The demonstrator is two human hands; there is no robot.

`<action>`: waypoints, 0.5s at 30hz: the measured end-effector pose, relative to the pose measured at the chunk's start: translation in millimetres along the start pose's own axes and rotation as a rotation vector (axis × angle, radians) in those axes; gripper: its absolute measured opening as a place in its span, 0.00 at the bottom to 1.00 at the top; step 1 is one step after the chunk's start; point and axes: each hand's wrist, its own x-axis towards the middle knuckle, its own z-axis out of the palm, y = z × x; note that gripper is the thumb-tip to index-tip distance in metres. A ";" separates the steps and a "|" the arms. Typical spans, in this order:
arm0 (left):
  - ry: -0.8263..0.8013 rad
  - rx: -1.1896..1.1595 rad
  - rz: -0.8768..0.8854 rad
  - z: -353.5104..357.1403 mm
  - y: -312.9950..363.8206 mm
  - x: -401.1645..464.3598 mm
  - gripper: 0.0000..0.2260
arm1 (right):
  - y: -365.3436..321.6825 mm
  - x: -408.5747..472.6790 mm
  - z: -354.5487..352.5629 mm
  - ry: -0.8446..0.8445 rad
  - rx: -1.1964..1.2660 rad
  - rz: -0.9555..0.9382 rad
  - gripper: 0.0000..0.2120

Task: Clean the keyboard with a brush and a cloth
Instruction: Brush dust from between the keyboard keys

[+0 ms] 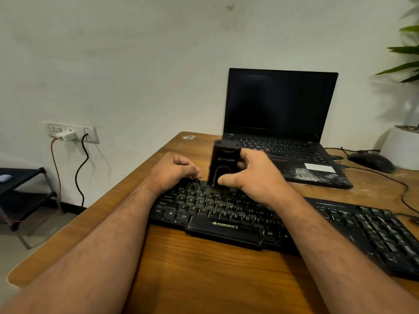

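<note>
A person's left hand, fingers curled and holding nothing visible, rests on the top-left edge of a black Zebronics keyboard lying on a wooden desk. The right hand grips an upright black brush, bristles touching the upper key rows. A dark-screened laptop stands behind.

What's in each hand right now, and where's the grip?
Right hand grips the black brush around its lower body. Left hand is curled on the keyboard, holding nothing.
</note>
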 end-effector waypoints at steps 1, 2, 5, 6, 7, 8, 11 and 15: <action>0.000 0.005 0.002 0.1 0.2 0.7 0.08 | -2.4 -3.4 4.4 -0.083 0.039 -0.012 0.23; -0.004 0.005 0.009 0.2 0.1 1.2 0.08 | -2.9 -5.4 9.2 -0.127 0.039 -0.028 0.23; 0.000 0.022 0.018 -0.6 -0.6 1.8 0.08 | -3.6 -0.4 16.9 0.002 -0.111 -0.057 0.24; 0.000 0.034 0.021 -0.4 -0.6 1.7 0.09 | -6.3 -0.2 16.1 0.052 -0.157 -0.056 0.24; -0.002 0.035 0.025 -0.1 -0.9 1.8 0.09 | -7.1 -0.6 14.8 0.060 -0.156 -0.061 0.24; -0.002 0.032 0.027 0.3 -0.1 1.4 0.09 | -6.2 -1.2 13.6 0.026 -0.129 -0.067 0.24; -0.008 -0.006 0.050 0.4 1.4 1.9 0.12 | -7.8 -10.7 16.4 -0.132 -0.045 -0.069 0.22; 0.005 0.034 0.046 -0.3 -0.7 2.6 0.08 | -11.1 -8.6 15.8 0.029 -0.170 -0.071 0.20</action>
